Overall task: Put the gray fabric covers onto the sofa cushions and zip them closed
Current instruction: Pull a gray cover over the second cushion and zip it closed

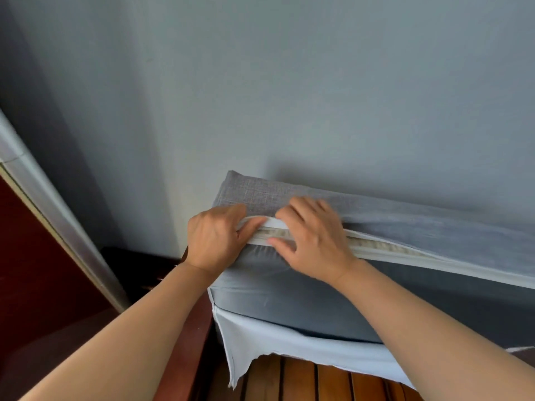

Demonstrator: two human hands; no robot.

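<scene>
A sofa cushion in a gray fabric cover [289,296] stands on edge against the wall, its open zipper seam [385,250] facing up and showing pale foam between white zipper tapes. My left hand [212,238] grips the cover at the left end of the seam, fingers curled over the white edge. Right beside it, my right hand [312,241] pinches the two edges together, fingers over the far edge and thumb on the near one. The zipper pull is hidden under my hands.
A white cloth [289,348] hangs under the cushion over a wooden slatted sofa seat [318,380]. The sofa's dark wooden armrest [188,342] runs at the left. A gray wall [260,82] rises behind, with a metal-framed edge [58,215] at far left.
</scene>
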